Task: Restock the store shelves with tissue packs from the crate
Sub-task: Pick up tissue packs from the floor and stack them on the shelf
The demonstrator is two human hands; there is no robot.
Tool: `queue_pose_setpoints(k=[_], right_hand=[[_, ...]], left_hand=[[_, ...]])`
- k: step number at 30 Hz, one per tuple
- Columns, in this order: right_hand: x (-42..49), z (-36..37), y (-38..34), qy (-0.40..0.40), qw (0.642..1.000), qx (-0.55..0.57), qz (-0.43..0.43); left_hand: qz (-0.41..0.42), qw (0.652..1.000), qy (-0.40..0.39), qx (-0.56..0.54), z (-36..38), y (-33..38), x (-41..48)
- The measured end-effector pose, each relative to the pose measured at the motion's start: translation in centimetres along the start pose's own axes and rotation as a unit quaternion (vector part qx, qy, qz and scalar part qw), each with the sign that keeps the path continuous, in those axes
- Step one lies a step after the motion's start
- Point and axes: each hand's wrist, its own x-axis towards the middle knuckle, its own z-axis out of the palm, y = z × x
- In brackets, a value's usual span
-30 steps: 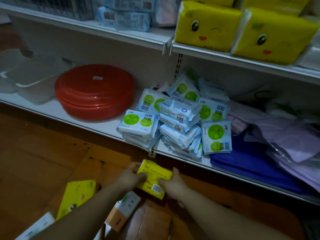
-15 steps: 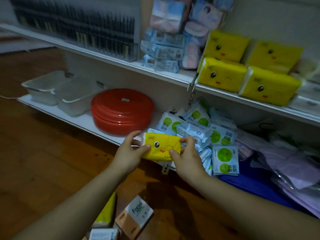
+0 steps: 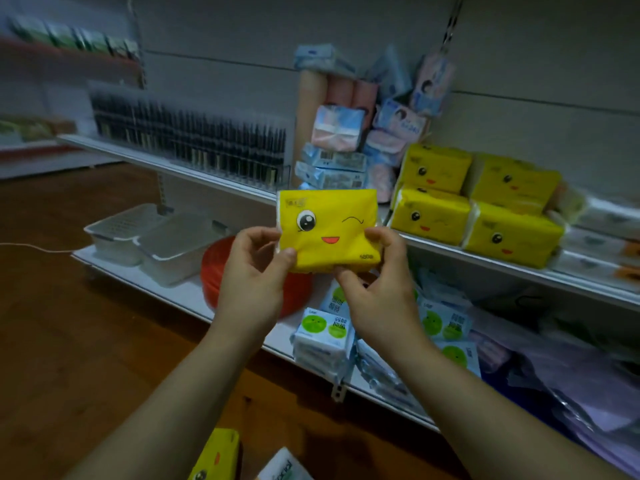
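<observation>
We're in a small shop here: white metal retail shelving (image 3: pixel 519 268) on slotted wall uprights, goods stacked in multiples. Look at the stack of identical yellow winking-face tissue packs (image 3: pixel 485 206), the heap of pale blue and pink wrapped packs (image 3: pixel 349 147), a clear display rack of dark slim tubes (image 3: pixel 194 140), white packs with green circles (image 3: pixel 322 327) below, and wooden plank flooring (image 3: pixel 69 323) underfoot.

Pack (image 3: pixel 329 230) before shelf (image 3: pixel 519 268), seemingly.
</observation>
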Motion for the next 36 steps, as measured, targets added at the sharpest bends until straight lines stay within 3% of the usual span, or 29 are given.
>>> queue_pose_setpoints(k=[9,12,16,21,26,31,36], right_hand=[[0.9,-3.6,-0.6,0.064,0.991,-0.058,-0.100],[2.3,-6.0,-0.2,0.116,0.985,-0.074,-0.107],[4.5,-10.7,0.5,0.218,0.968,-0.084,-0.090],[6.1,-16.2,2.7,0.289,0.950,-0.116,0.020],[6.1,-17.9,4.6,0.242,0.958,-0.124,0.095],[6.4,-17.4,3.7,0.183,0.971,-0.146,0.053],[7.9,-14.9,2.8,0.087,0.979,-0.182,0.042]], left_hand=[[0.037,0.999,0.003,-0.017,4.2,2.5,-1.0],[0.019,0.999,-0.041,-0.021,8.0,3.2,0.0],[0.053,0.989,-0.115,0.077,13.8,3.4,1.6],[0.118,0.950,-0.150,0.248,20.5,2.1,3.8],[0.099,0.956,-0.143,0.238,23.6,1.0,5.5],[0.126,0.955,-0.105,0.248,22.3,0.9,6.2],[0.086,0.966,-0.052,0.237,20.6,1.0,7.9]])
